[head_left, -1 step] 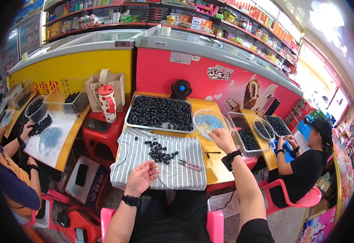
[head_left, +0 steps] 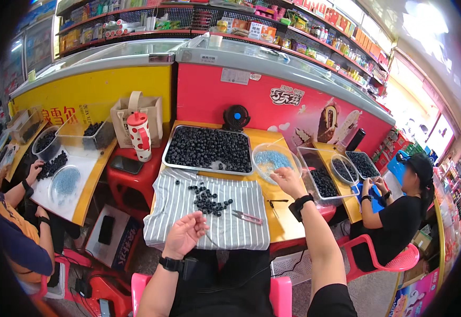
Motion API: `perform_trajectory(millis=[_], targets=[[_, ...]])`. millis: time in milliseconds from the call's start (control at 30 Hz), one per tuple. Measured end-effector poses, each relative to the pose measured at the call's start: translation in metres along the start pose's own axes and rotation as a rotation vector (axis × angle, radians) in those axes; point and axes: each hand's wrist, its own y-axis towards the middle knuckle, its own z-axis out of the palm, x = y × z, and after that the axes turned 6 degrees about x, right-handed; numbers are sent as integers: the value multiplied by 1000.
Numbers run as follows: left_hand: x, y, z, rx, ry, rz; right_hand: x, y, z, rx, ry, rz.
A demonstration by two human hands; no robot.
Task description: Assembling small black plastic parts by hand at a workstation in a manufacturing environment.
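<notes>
My left hand (head_left: 184, 235) hovers over the near edge of a grey-and-white striped cloth (head_left: 169, 211), fingers curled toward the thumb. What it pinches, if anything, is too small to make out; a thin dark strand shows just beside it. Beyond it lies a loose group of small round black pieces (head_left: 207, 202). A pair of thread snips (head_left: 247, 216) with reddish handles rests to their right. My right hand (head_left: 289, 181) reaches to the near rim of a clear round tub (head_left: 257, 157) of small light-blue pieces (head_left: 272, 158), fingertips together; their contents are hidden.
A metal tray (head_left: 209, 170) of black pieces stands at the back, with a small black fan (head_left: 236, 117) behind it. Thin dark tools (head_left: 274, 207) lie right of the cloth. Co-workers sit on both sides; a dotted tumbler (head_left: 139, 137) stands on a red stool (head_left: 127, 179).
</notes>
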Motion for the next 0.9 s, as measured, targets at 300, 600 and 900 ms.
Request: perform_trajectory(millis=[300, 600, 900], targets=[[1, -3, 0, 38, -8, -44, 3, 35, 37, 338, -213, 65], [-2, 3, 5, -2, -10, -55, 5, 44, 37, 340, -184, 46], [-2, 2, 5, -21, 15, -50, -2, 40, 40, 283, -164, -3]])
